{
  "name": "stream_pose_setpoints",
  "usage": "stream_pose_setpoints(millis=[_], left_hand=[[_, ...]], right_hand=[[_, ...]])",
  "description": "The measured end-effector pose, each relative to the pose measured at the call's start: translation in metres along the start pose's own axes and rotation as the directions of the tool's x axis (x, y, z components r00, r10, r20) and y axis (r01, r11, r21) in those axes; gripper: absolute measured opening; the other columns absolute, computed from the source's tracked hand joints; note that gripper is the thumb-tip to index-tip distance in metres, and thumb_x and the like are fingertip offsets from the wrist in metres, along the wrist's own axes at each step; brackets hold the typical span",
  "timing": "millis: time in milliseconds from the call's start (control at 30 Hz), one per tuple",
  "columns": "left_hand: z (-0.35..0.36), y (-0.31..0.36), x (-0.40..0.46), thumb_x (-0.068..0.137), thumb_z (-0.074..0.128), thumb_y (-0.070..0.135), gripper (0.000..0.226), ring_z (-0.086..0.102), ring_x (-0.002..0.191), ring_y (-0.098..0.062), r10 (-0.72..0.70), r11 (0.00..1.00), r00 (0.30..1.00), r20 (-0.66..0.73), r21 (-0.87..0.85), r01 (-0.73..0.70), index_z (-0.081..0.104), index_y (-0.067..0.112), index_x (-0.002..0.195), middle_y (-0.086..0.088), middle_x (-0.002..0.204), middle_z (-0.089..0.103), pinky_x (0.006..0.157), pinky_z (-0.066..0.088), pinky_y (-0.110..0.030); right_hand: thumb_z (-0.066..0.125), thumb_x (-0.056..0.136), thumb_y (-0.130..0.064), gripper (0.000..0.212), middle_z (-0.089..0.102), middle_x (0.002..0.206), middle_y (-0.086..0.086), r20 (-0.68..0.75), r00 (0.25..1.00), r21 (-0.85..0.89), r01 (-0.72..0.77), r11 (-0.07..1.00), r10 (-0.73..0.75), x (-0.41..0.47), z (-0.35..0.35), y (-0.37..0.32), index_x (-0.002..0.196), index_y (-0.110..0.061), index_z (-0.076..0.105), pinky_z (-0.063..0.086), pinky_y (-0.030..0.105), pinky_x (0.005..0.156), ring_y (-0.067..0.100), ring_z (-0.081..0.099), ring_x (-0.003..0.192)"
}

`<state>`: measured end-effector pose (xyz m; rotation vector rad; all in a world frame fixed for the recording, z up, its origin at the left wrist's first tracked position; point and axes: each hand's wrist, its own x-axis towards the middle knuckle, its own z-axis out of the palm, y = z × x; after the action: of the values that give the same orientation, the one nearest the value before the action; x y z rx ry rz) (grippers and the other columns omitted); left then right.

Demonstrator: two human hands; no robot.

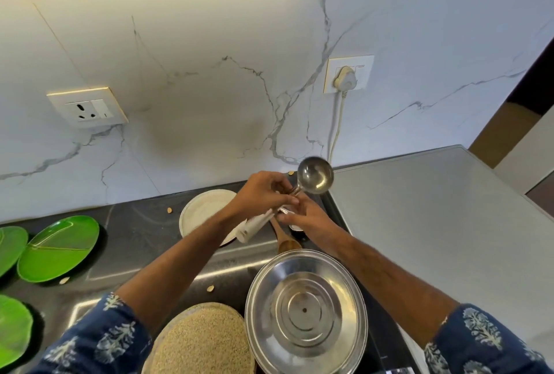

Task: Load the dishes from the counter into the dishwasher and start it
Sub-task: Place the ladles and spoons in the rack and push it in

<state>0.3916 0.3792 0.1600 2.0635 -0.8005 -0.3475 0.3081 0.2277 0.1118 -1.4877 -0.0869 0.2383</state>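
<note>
My left hand (263,192) is closed around the handle of a steel ladle (315,175), whose bowl is raised toward the wall, and around a white-handled utensil (254,226) that slants down from the fist. My right hand (305,217) reaches in just below, fingers on a small steel utensil (284,210); its grip is partly hidden. A wooden spoon (284,238) lies under the hands. A white plate (207,211) sits behind my left forearm. A large steel lid (305,310) lies in front, next to a beige woven mat (204,340).
Green leaf-shaped plates (57,249) lie at the left of the dark counter (141,232). A grey appliance top (434,223) fills the right. A wall socket (87,108) and a plugged-in white cord (337,121) are on the marble backsplash. Small crumbs dot the counter.
</note>
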Motion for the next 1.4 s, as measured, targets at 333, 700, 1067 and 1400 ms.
stream_pose_setpoints(millis=[333,700,1067,1400], left_hand=[[0.025,-0.026,0.01,0.098,0.06,0.025,0.017,0.064,0.068,-0.003,0.059,0.988,0.991,-0.12,0.149,-0.041,0.075,0.018,0.094,0.006,0.077,0.071,0.067,0.052,-0.024],[0.068,-0.117,0.014,0.092,0.066,0.019,0.043,0.048,0.128,-0.023,-0.015,0.244,0.911,0.412,0.885,-0.396,0.052,0.025,0.132,-0.001,0.139,0.053,0.107,0.038,-0.042],[0.024,-0.101,0.027,0.093,0.062,0.016,0.025,0.055,0.107,-0.024,0.033,-0.062,0.892,0.451,0.891,-0.449,0.057,0.023,0.117,-0.001,0.115,0.063,0.09,0.038,-0.041],[-0.015,-0.035,-0.01,0.084,0.067,0.024,0.019,0.06,0.077,-0.028,0.283,0.428,0.957,0.064,0.884,-0.186,0.051,0.018,0.091,-0.003,0.087,0.068,0.075,0.037,-0.04]], right_hand=[[0.039,0.105,-0.037,0.045,0.07,0.094,0.014,-0.367,0.881,0.44,-0.119,0.89,0.299,-0.035,-0.042,0.01,0.125,-0.004,0.062,0.049,0.029,0.061,0.018,0.062,0.069],[0.042,0.105,-0.026,0.036,0.067,0.079,0.013,-0.408,0.773,0.431,-0.306,0.849,0.486,-0.087,-0.06,0.023,0.123,0.002,0.058,0.04,0.025,0.051,0.016,0.051,0.057],[0.042,0.106,-0.027,0.034,0.067,0.083,0.015,-0.444,0.761,0.403,-0.302,0.864,0.473,-0.097,-0.055,0.036,0.122,0.0,0.055,0.041,0.027,0.05,0.017,0.05,0.057],[0.047,0.102,-0.021,0.037,0.066,0.085,0.017,-0.436,0.789,0.5,-0.187,0.846,0.432,-0.111,-0.051,0.035,0.129,0.004,0.051,0.047,0.027,0.05,0.018,0.055,0.057]])
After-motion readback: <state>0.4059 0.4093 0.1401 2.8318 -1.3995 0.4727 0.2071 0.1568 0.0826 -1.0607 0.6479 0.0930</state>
